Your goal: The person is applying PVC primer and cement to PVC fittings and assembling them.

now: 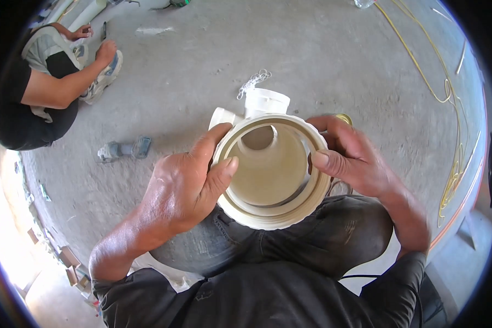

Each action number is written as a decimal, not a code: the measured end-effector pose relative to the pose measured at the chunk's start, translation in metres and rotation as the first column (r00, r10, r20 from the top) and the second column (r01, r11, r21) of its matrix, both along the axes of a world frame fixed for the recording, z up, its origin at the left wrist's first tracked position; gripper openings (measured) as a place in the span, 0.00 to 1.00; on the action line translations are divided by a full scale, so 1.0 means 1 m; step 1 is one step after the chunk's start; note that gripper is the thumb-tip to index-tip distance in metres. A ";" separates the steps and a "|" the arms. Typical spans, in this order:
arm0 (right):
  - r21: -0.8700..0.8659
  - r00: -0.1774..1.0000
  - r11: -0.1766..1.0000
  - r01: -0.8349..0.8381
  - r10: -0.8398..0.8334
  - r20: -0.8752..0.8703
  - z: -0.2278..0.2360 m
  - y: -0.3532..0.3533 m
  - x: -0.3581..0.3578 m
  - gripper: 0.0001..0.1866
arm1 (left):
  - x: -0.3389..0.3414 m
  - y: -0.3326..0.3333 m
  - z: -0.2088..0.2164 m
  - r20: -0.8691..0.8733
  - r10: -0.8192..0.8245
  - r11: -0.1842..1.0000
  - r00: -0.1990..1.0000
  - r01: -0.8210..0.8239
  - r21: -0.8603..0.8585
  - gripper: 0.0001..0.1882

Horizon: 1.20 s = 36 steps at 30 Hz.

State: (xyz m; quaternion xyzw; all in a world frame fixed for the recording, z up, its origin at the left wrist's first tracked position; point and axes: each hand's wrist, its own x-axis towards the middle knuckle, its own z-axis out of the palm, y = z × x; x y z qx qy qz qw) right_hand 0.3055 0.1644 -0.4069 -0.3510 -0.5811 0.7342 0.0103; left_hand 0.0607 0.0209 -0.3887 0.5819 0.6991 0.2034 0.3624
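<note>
A large cream-white plastic pipe fitting [268, 172] is held in front of my lap, its wide ribbed mouth facing up toward me. Through the mouth show the smooth inner wall and a round hole deeper inside. Two smaller branch sockets, one of them an upright socket [267, 102], stick out on its far side. My left hand [180, 177] clasps the left side, thumb over the rim and fingers around the outside. On the opposite side my right hand [355, 158] grips the rim, its thumb at the inner edge and its other fingers partly hidden behind.
A white stringy tangle [255, 82] lies just beyond the fitting. Partly behind my right hand is a small yellow-rimmed tin [344, 118]. A cordless power tool [124, 149] rests on the concrete floor at left, near a crouching person [49, 93]. Yellow hose [415, 49] runs along the right.
</note>
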 end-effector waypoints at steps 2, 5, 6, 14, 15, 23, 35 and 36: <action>-0.016 1.000 1.000 0.001 -0.002 -0.025 -0.004 0.000 -0.001 0.32 | -0.004 0.000 -0.006 0.038 -0.021 1.000 0.999 0.021 0.004 0.23; 0.011 0.998 1.000 -0.005 0.006 -0.067 -0.010 0.000 -0.003 0.32 | -0.009 -0.001 -0.009 0.131 0.027 0.997 0.991 -0.018 -0.073 0.26; 0.050 0.996 0.999 -0.019 0.023 -0.088 -0.012 0.000 -0.003 0.33 | -0.010 -0.003 -0.010 0.195 0.065 0.996 0.979 -0.053 -0.067 0.27; 0.183 0.999 0.983 -0.020 0.026 -0.030 -0.013 -0.002 -0.008 0.31 | -0.010 -0.001 -0.011 0.298 0.153 0.981 0.942 -0.110 -0.157 0.30; 0.214 1.000 0.977 -0.013 0.010 0.017 -0.012 -0.003 -0.009 0.31 | -0.010 0.000 -0.009 0.273 0.135 0.982 0.953 -0.092 -0.164 0.30; 0.396 0.998 0.917 -0.045 0.029 0.048 -0.011 -0.010 -0.019 0.29 | -0.011 0.003 -0.013 0.298 0.144 0.975 0.944 -0.083 -0.208 0.31; 0.637 0.989 0.757 -0.145 0.100 0.107 -0.040 -0.008 -0.013 0.29 | -0.021 -0.001 -0.020 0.015 -0.006 0.966 1.000 0.010 -0.257 0.49; 0.633 0.981 0.751 -0.186 0.101 0.168 -0.039 -0.004 -0.010 0.30 | -0.023 -0.001 -0.019 -0.023 0.009 0.984 1.000 -0.013 -0.180 0.48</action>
